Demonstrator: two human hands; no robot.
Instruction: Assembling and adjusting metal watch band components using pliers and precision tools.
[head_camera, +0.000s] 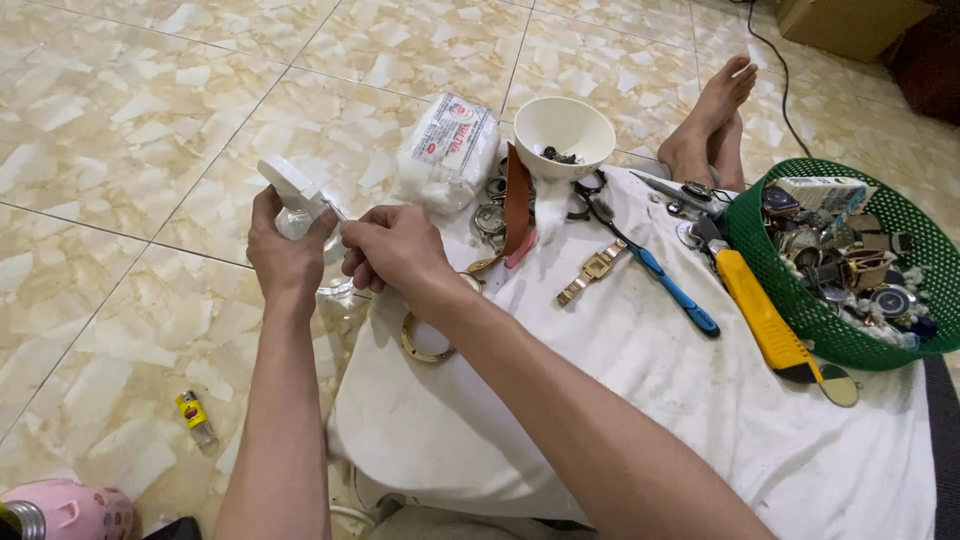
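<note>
The tiled floor (150, 90) of pale marbled squares fills the room in view, and on it lies a white cloth (640, 400) — the landmark for everything else. At the cloth's right edge sits a green mesh basket (900, 330) heaped with watch parts; a yellow-handled knife (765, 320) lies on the cloth just beside the basket, a blue-handled tool (680, 295) nearer the middle, a gold watch (592, 272) left of that. At the cloth's far edge stand a white bowl (563, 128) and a bag of cotton (447, 150).

Off the cloth's left edge, the left hand (285, 255) is wrapped around a small clear bottle with a white cap (290, 190), fingers curled tight. The right hand (395, 245) pinches a thin metal pin (337, 211) whose tip touches the bottle. The work looks to be in its middle: many pieces lie unsorted. A small lighter (195, 418) rests on the floor left of the cloth.
</note>
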